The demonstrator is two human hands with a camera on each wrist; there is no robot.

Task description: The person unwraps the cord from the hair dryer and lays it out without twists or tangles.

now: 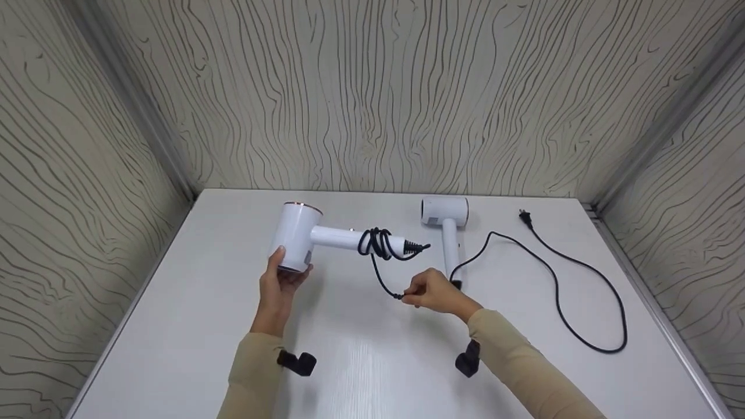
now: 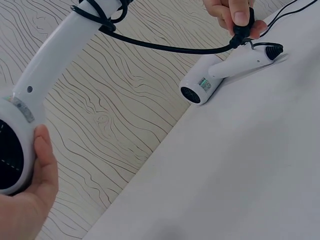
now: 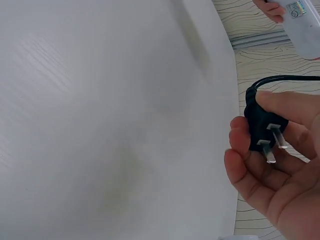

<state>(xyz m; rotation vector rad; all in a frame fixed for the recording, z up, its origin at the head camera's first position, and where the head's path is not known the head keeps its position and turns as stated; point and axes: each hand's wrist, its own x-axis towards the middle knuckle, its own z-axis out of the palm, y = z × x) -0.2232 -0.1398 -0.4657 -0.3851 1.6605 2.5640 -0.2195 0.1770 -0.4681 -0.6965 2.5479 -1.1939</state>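
Note:
My left hand (image 1: 278,294) grips the barrel of a white hair dryer (image 1: 295,235), its thumb on the near side, and holds it raised over the table. The dryer's handle (image 1: 334,237) points right. Several turns of black cord (image 1: 378,243) wrap the handle near its end. From the wraps a short length hangs down and runs to my right hand (image 1: 433,291). In the right wrist view that hand pinches a black two-prong plug (image 3: 262,125) between thumb and fingers, with both metal prongs showing.
A second white hair dryer (image 1: 445,212) lies on the white table (image 1: 361,372) at the back right. Its unwound black cord (image 1: 556,279) loops across the right side to a plug (image 1: 525,218). Wood-patterned panels (image 1: 372,99) enclose the back and sides.

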